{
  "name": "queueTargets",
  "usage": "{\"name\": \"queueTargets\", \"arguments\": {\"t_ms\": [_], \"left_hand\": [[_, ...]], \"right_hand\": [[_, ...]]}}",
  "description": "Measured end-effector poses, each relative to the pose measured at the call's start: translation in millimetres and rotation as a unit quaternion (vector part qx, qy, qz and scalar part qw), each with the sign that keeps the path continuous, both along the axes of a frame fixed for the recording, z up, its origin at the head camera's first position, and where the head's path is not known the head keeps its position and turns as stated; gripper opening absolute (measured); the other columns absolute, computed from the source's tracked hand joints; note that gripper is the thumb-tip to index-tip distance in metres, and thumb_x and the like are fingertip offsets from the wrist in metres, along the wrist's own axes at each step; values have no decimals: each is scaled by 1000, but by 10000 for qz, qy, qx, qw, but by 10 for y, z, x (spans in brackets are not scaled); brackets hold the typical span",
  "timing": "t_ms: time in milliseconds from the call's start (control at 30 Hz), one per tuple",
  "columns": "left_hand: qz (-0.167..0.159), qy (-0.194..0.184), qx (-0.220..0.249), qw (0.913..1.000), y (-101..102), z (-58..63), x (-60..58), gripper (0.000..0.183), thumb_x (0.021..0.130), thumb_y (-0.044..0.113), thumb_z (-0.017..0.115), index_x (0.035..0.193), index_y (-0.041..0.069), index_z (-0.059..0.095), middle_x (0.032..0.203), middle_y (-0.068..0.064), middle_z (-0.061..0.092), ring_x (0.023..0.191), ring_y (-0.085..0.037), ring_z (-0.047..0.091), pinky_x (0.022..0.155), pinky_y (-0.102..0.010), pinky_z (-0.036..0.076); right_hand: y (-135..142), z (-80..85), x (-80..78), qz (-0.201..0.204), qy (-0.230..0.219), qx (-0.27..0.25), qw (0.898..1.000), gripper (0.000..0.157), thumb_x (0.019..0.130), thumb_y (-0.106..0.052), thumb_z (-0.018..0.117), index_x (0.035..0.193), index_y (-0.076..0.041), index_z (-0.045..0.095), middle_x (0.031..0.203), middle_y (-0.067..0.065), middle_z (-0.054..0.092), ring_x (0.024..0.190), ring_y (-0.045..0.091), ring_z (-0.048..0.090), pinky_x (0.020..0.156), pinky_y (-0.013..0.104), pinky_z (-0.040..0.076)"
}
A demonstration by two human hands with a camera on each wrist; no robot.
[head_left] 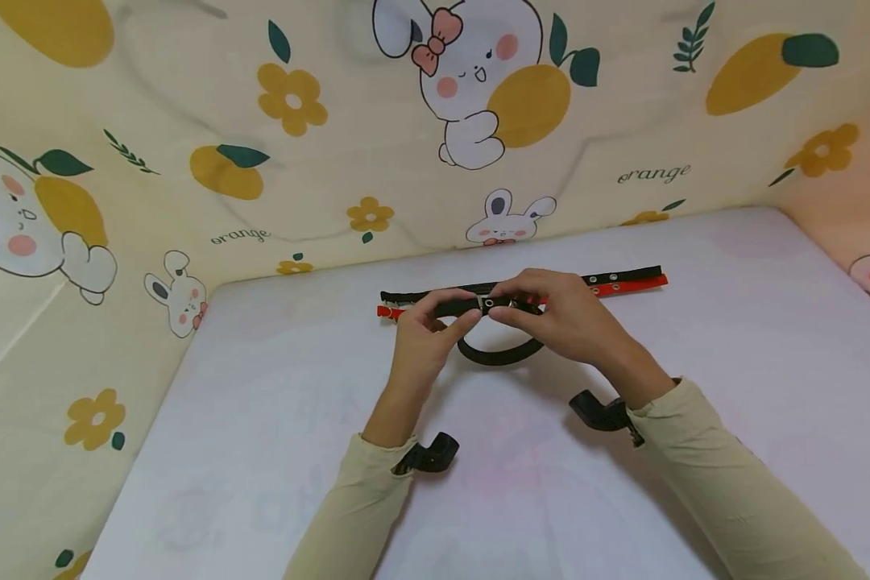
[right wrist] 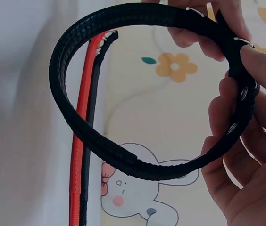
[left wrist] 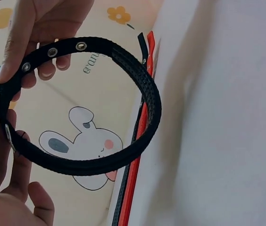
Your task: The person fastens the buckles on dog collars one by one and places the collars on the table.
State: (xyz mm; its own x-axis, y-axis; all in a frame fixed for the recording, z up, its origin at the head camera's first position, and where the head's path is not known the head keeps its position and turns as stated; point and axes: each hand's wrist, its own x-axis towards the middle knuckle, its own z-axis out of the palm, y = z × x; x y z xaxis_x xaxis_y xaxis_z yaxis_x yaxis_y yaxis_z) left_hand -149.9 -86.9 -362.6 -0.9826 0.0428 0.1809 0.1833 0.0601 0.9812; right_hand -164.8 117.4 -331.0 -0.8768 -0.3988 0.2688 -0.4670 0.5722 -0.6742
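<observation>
A black collar [head_left: 500, 357] with metal eyelets is bent into a loop, held up above the table between both hands. My left hand [head_left: 426, 342] pinches it on the buckle [head_left: 481, 304] side. My right hand [head_left: 564, 316] grips the eyelet end, thumb and fingers on either side of the strap. In the right wrist view the strap end [right wrist: 221, 19] sticks up by the buckle, and the right thumb presses near the metal frame. Seen from the left wrist, the loop [left wrist: 154, 108] hangs round and wide, with eyelets along its upper part.
Behind the hands, a red collar [head_left: 634, 285] and another black collar [head_left: 634, 274] lie straight, side by side on the white table [head_left: 493, 491]. A cloth wall [head_left: 377, 161] printed with rabbits and oranges rises at the table's far edge. Each wrist wears a black camera mount [head_left: 435, 453].
</observation>
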Motion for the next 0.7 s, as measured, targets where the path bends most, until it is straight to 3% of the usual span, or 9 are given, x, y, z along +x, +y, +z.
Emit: {"name": "queueTargets", "arguments": {"t_ms": [100, 200, 400, 700], "left_hand": [[-20, -9, -66, 10000, 7, -14, -8, 25, 86, 10, 77, 111, 6, 72, 103, -3, 71, 66, -10, 45, 55, -21, 35], [-35, 137, -223, 9997, 2, -13, -12, 25, 86, 10, 77, 110, 7, 72, 107, -7, 71, 71, -8, 49, 56, -20, 35], [-14, 319, -496, 9983, -12, 0, -1, 23, 85, 11, 79, 107, 7, 74, 108, -11, 73, 92, -5, 60, 69, -21, 39], [85, 279, -587, 9978, -36, 39, -10, 21, 86, 11, 77, 106, 7, 73, 109, -10, 72, 97, -8, 61, 82, -28, 41]], "right_hand": [[-5, -6, -6, 19, -61, 57, 10000, 26, 90, -37, 74, 111, -22, 73, 95, -6, 67, 86, 13, 56, 75, 33, 46], [-13, -8, -6, 41, 15, 99, 9999, 26, 90, -36, 74, 111, -21, 73, 94, -6, 67, 86, 13, 56, 75, 32, 46], [-21, -23, 20, 39, 148, 147, 9998, 24, 89, -33, 75, 110, -22, 74, 89, -7, 66, 84, 11, 56, 74, 32, 47], [-24, -6, 13, -62, 130, 271, 9995, 25, 89, -36, 75, 111, -25, 74, 96, -8, 71, 88, 11, 57, 74, 32, 44]]}}
